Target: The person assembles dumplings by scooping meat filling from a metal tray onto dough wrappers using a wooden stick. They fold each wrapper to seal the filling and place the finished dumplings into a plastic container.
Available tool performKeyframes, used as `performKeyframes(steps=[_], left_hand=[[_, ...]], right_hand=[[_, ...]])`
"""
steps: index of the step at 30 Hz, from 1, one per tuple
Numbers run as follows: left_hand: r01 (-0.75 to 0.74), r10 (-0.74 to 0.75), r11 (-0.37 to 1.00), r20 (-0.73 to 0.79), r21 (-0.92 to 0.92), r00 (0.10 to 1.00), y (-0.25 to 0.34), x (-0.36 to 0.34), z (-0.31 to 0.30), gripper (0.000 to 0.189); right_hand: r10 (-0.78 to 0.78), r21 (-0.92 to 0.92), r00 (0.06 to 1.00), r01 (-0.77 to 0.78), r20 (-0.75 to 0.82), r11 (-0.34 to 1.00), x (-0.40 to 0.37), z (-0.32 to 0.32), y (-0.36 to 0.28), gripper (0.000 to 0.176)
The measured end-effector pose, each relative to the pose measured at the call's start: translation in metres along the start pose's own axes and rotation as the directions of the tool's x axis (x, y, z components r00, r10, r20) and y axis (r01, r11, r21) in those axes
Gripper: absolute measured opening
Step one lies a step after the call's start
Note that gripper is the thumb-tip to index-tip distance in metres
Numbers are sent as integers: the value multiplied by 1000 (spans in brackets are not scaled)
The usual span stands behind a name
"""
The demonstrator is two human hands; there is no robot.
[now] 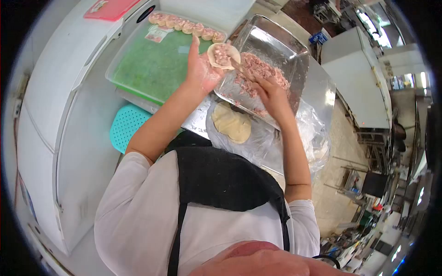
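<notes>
On the fingers of my left hand lies a round dough wrapper with pink minced filling on it. My right hand is closed around a thin spreading tool, whose tip touches the filling. Below and beside it, a metal tray holds more minced filling. A row of filled dumplings lines the far edge of a green-bottomed tray. Flat dough wrappers lie overlapping on plastic near my body.
A turquoise perforated basket sits at the lower left of the green tray. Crumpled clear plastic lies right of my right forearm. A red lid rests on the white appliance. A white cabinet stands at the right.
</notes>
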State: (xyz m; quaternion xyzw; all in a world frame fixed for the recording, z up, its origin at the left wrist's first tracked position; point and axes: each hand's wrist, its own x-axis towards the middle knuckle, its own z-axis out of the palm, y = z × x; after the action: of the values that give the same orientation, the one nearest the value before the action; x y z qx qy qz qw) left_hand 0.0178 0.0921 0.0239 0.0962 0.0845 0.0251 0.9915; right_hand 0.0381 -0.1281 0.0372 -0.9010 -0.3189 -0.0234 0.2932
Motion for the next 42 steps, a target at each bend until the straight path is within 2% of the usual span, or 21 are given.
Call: performKeyframes(steps=[3, 5, 7, 9, 12, 15, 19, 21, 22, 24, 25, 27, 30, 31, 32, 33, 34, 37, 39, 41, 42], left_hand=[[-118, 121, 992, -68, 50, 990, 13, -3, -19, 77], [-222, 229, 971, -72, 90, 971, 19, -11, -19, 73], [-247, 258, 963, -97, 111, 961, 20, -21, -19, 70], [-264, 269, 963, -87, 61, 959, 16, -31, -20, 70], [-299, 314, 947, -149, 115, 938, 5, -46, -25, 66], [-345, 374, 924, -195, 163, 907, -5, -61, -30, 65], [-376, 421, 902, -236, 211, 876, -15, -78, -30, 64], [-415, 473, 873, -245, 256, 846, -19, -83, -29, 63], [-418, 476, 872, -244, 253, 845, -21, -85, -29, 63], [-444, 503, 853, -201, 276, 841, -25, -86, -28, 65], [-446, 505, 851, -197, 278, 840, -27, -86, -26, 65], [-426, 487, 860, -204, 281, 849, -36, -82, -20, 66], [-352, 394, 912, -206, 213, 896, -59, -64, -18, 67], [-347, 388, 914, -201, 212, 899, -68, -58, -13, 67], [-298, 324, 942, -189, 155, 927, -76, -52, -8, 68], [-243, 257, 965, -173, 100, 951, -84, -48, -2, 68], [-238, 255, 964, -157, 120, 954, -89, -48, 8, 71], [-293, 339, 934, -248, 205, 907, -88, -42, 7, 75], [-326, 361, 929, -239, 173, 901, -76, -41, 2, 76], [-358, 383, 923, -237, 143, 893, -67, -44, -1, 77], [-357, 379, 924, -202, 137, 903, -64, -46, 1, 77]], right_hand=[[-9, -87, 993, 19, 114, 996, 2, -27, 24, 25], [179, -326, 928, -67, 327, 943, 13, -29, 50, 26], [135, -399, 942, 0, 309, 917, 23, -8, 81, 28], [7, -475, 988, 67, 152, 877, 33, 9, 94, 28], [9, -595, 994, 57, 107, 801, 50, 34, 99, 36], [-164, -574, 975, 222, 152, 788, 59, 60, 103, 35], [-169, -517, 950, 286, 262, 807, 40, 55, 101, 26], [-102, -342, 889, 275, 446, 899, 25, 50, 97, 31], [-105, -344, 888, 279, 447, 897, 17, 50, 103, 31], [-174, -69, 857, 236, 486, 969, 5, 52, 114, 32], [-177, -68, 858, 239, 483, 969, 4, 45, 118, 32], [-85, 300, 780, -135, 619, 944, 5, 20, 124, 30], [-61, 444, 852, -208, 520, 872, -4, -23, 99, 24], [-57, 442, 855, -209, 515, 872, -7, -24, 97, 24], [-238, 441, 925, 88, 297, 893, -11, -21, 92, 22], [-426, 367, 901, 372, 76, 853, -15, -19, 87, 21], [-367, 200, 910, 329, 194, 923, -19, -25, 75, 21], [-293, 119, 923, 271, 250, 955, -19, -48, 89, 21], [-258, 54, 929, 252, 264, 966, -14, -52, 101, 25], [-226, -38, 885, 263, 406, 964, -7, -38, 113, 31], [-221, -37, 887, 258, 405, 965, -2, -24, 117, 31]])
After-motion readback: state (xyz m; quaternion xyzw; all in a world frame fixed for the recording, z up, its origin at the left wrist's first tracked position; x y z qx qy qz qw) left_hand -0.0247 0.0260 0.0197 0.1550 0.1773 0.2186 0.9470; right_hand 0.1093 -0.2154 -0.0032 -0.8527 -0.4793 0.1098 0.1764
